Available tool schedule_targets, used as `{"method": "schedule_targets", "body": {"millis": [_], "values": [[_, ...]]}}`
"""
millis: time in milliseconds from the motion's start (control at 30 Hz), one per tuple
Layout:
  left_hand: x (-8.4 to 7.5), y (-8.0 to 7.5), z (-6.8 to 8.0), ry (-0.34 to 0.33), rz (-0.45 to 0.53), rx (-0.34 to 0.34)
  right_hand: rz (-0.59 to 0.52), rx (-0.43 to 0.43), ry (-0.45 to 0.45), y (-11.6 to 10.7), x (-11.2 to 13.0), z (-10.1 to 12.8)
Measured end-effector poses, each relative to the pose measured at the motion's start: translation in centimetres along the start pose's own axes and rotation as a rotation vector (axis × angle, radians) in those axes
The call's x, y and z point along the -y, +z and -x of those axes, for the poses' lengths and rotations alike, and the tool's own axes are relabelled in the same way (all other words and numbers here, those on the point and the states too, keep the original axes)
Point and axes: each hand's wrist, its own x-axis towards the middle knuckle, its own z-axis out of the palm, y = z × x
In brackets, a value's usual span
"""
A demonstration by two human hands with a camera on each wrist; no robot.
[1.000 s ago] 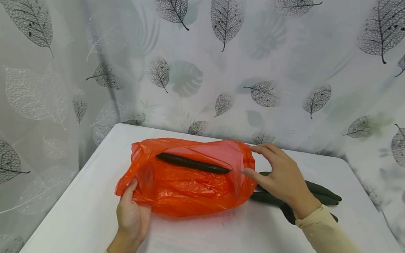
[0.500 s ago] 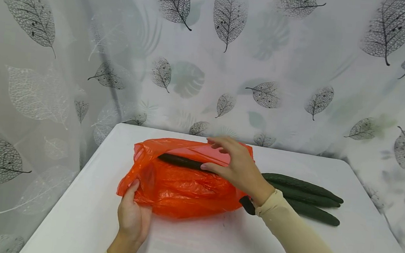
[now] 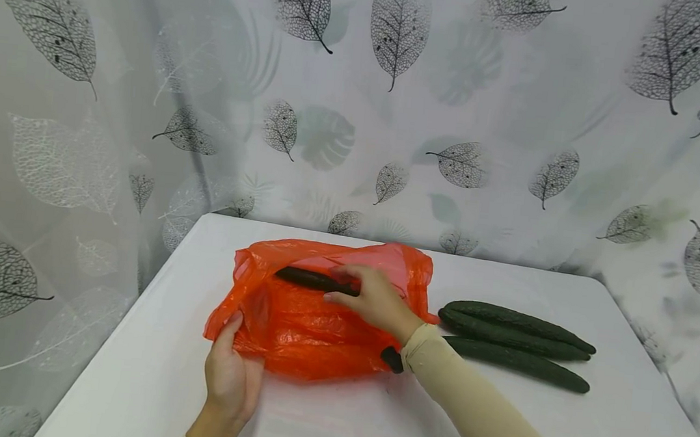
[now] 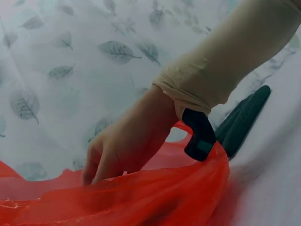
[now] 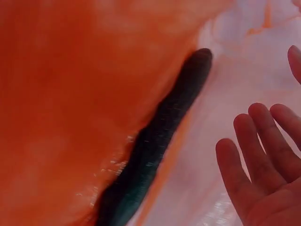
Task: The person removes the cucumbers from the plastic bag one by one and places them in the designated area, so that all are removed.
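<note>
Left hand: your left hand (image 3: 229, 377) sits nearest you, close to the table's front edge, fingers curled on the near left rim of the orange bag (image 3: 310, 328), pinching the plastic.
Right hand: your right hand (image 3: 371, 299) is inside the bag's mouth, fingers straight and relaxed, gripping nothing; the right wrist view shows the open palm just beside the cucumber in the bag (image 5: 155, 141).
Bag: it lies on its side mid-table (image 3: 322, 415), mouth held open.
Progress: by my reading, one cucumber is bagged; three cucumbers (image 3: 516, 341) wait on the table, right of the bag.
Backdrop: a leaf-print curtain (image 3: 392, 78) hangs beyond the far edge.
Writing: none readable anywhere.
</note>
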Motion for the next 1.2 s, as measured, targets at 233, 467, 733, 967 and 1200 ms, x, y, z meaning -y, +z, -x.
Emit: {"method": "schedule_targets", "body": {"millis": [233,467,733,967,1200], "values": [[0.1,0.0,0.1,-0.006,-0.004,0.012,0.098,-0.008,0.121,1.3,-1.5,-0.7],[0.3,-0.1,0.1,0.0,-0.007,0.027,0.209,-0.034,0.248,1.8,-2.7,-1.1],[0.4,-0.2,0.2,-0.005,-0.004,0.024,0.267,-0.026,0.276,2.2,-3.7,-1.1],[0.4,-0.1,0.2,-0.004,0.005,0.022,0.335,-0.016,0.251,2.3,-4.0,-1.2],[0.4,-0.1,0.2,-0.009,-0.002,0.023,0.503,-0.032,0.151,3.0,-4.2,-1.1]]}}
